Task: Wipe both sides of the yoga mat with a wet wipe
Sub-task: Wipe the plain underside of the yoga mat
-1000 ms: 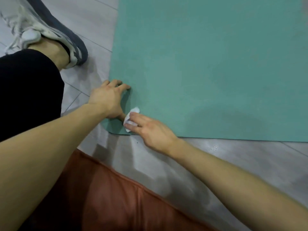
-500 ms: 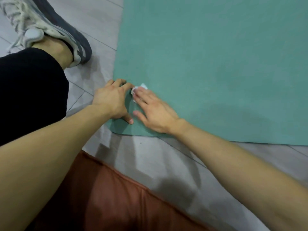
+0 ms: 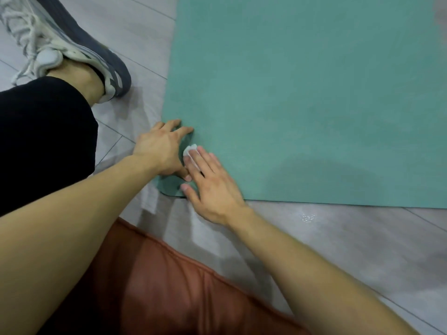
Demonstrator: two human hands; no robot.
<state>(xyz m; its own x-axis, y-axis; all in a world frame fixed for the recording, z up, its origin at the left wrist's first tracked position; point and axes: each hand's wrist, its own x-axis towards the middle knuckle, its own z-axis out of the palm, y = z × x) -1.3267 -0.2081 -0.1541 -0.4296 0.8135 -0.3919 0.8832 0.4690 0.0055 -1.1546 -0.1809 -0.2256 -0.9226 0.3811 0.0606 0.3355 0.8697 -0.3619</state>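
A teal yoga mat [image 3: 302,93] lies flat on the grey floor and fills the upper right of the view. My left hand [image 3: 160,147] rests on its near left corner, fingers spread and pressing the mat down. My right hand [image 3: 210,182] lies flat beside it with straight fingers pressing a small white wet wipe [image 3: 188,153] onto the mat. Most of the wipe is hidden under my fingers.
A grey and white sneaker [image 3: 63,47] and a leg in black trousers [image 3: 41,136] stand on the grey floor [image 3: 338,238] left of the mat. A rust-brown cushion [image 3: 174,293] lies at the bottom edge, near me.
My right hand slid the wipe away from me along the mat's left edge, then drew it back a little toward the corner. My left hand stayed pressed on the corner.
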